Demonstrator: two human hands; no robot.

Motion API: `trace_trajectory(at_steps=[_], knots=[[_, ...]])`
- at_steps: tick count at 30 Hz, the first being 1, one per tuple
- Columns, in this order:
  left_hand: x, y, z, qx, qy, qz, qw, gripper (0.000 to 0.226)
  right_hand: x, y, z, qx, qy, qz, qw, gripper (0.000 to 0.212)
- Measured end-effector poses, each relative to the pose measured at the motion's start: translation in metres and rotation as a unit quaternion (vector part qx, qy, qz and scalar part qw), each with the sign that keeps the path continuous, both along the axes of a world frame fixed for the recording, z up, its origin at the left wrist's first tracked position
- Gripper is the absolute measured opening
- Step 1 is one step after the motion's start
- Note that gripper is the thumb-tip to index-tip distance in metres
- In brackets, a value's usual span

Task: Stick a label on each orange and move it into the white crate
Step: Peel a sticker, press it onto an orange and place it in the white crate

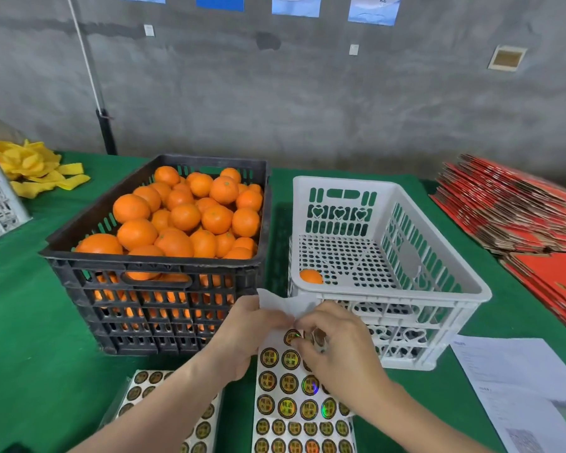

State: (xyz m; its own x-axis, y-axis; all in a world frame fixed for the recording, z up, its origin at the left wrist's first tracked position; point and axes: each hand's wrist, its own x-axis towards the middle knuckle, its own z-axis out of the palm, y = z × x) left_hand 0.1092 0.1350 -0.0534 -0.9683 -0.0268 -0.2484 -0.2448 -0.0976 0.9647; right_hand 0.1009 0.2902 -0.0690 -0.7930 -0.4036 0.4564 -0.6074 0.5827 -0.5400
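My left hand point(252, 331) grips the top of the white sheet of round gold labels point(288, 390). Its fingers are curled round the paper where the bare backing folds up and away from me. My right hand point(339, 349) is closed too, thumb and fingertips pinched together on a single round gold label point(318, 338) in the sheet's top row; I cannot tell whether it is fully free of the backing. The two hands nearly touch above the sheet, which lies on the green tablecloth point(30, 305) just in front of both crates.

The loose oranges point(177, 220) are heaped in the black slatted plastic crate point(157, 289) on my left. The white perforated plastic crate point(340, 183) stands beside it on my right, with one orange point(311, 276) in its near left corner. A second label sheet point(164, 403) lies under my left forearm.
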Motion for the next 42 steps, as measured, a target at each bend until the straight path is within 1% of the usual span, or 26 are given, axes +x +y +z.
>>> trace_trajectory(at_steps=[4,8,10,12,13,15,16,18,19,20,21,22,23,24,26,27,29,30,32,34,36,37,38,39,40,42], knots=[[0.0,0.0,-0.002,-0.012,-0.024,0.002,1.0,0.01,0.003,-0.001,-0.003,-0.038,0.003,0.004,0.999,0.009],[-0.002,-0.003,-0.004,-0.032,-0.034,-0.014,0.999,0.011,0.005,-0.001,-0.004,-0.066,0.028,0.033,0.997,0.018],[-0.003,-0.007,-0.005,-0.034,-0.032,-0.044,0.998,0.014,0.002,-0.001,-0.001,-0.134,-0.009,0.046,0.99,0.02],[-0.004,-0.013,-0.009,-0.028,-0.028,-0.078,0.996,0.02,-0.005,0.003,0.006,-0.201,-0.079,0.055,0.975,0.019],[-0.004,-0.016,-0.012,-0.028,-0.027,-0.094,0.995,0.023,-0.01,0.005,0.009,-0.195,-0.12,0.061,0.972,0.023],[-0.001,-0.021,-0.016,-0.033,-0.026,-0.127,0.991,0.026,-0.017,0.009,0.01,-0.102,-0.183,0.087,0.974,0.038],[0.0,-0.023,-0.018,-0.03,-0.029,-0.141,0.989,0.027,-0.02,0.009,0.008,-0.056,-0.2,0.099,0.973,0.045],[0.002,-0.027,-0.02,-0.028,-0.05,-0.153,0.987,0.024,-0.024,0.007,0.001,-0.023,-0.214,0.101,0.971,0.05],[0.002,-0.028,-0.019,-0.059,-0.055,-0.155,0.985,0.018,-0.025,0.006,-0.002,-0.022,-0.22,0.096,0.97,0.051],[0.001,-0.031,-0.016,-0.132,-0.046,-0.152,0.978,0.012,-0.027,0.005,-0.007,-0.019,-0.23,0.097,0.968,0.052],[-0.001,-0.035,-0.013,-0.218,-0.031,-0.135,0.966,0.01,-0.029,0.005,-0.013,-0.006,-0.241,0.102,0.965,0.052],[-0.003,-0.041,-0.009,-0.286,0.001,-0.099,0.953,0.014,-0.03,0.004,-0.021,0.019,-0.25,0.11,0.962,0.052],[-0.004,-0.048,-0.002,-0.326,0.051,-0.05,0.943,0.019,-0.031,0.002,-0.029,0.051,-0.253,0.119,0.959,0.052],[-0.005,-0.055,0.006,-0.345,0.112,-0.002,0.932,0.025,-0.032,0.0,-0.037,0.084,-0.251,0.125,0.956,0.052],[-0.01,-0.067,0.021,-0.346,0.217,0.077,0.909,0.028,-0.034,-0.003,-0.048,0.138,-0.234,0.124,0.954,0.053],[-0.015,-0.074,0.025,-0.335,0.245,0.111,0.903,0.026,-0.036,-0.004,-0.052,0.159,-0.22,0.119,0.955,0.054],[-0.031,-0.09,0.029,-0.348,0.257,0.155,0.888,0.015,-0.04,-0.006,-0.054,0.17,-0.178,0.1,0.964,0.054],[-0.042,-0.098,0.03,-0.379,0.252,0.157,0.877,0.01,-0.041,-0.006,-0.051,0.149,-0.15,0.093,0.973,0.053],[-0.066,-0.12,0.03,-0.456,0.212,0.121,0.856,0.012,-0.042,-0.008,-0.04,0.068,-0.097,0.088,0.989,0.052],[-0.093,-0.145,0.034,-0.546,0.11,0.057,0.828,0.018,-0.046,-0.011,-0.025,-0.032,-0.064,0.083,0.994,0.053],[-0.112,-0.163,0.038,-0.637,-0.002,-0.032,0.77,0.027,-0.051,-0.014,-0.01,-0.097,-0.068,0.08,0.99,0.05],[-0.118,-0.168,0.039,-0.677,-0.044,-0.069,0.731,0.021,-0.053,-0.016,-0.003,-0.119,-0.083,0.081,0.986,0.047],[-0.123,-0.171,0.04,-0.714,-0.067,-0.099,0.69,0.013,-0.055,-0.018,0.002,-0.139,-0.103,0.082,0.982,0.043],[-0.127,-0.172,0.04,-0.738,-0.076,-0.122,0.659,0.017,-0.057,-0.019,0.007,-0.16,-0.125,0.083,0.976,0.039],[-0.131,-0.172,0.04,-0.755,-0.08,-0.141,0.636,0.025,-0.058,-0.02,0.01,-0.181,-0.145,0.084,0.969,0.037],[-0.135,-0.173,0.044,-0.772,-0.079,-0.158,0.611,0.041,-0.059,-0.019,0.016,-0.206,-0.174,0.081,0.96,0.035]])
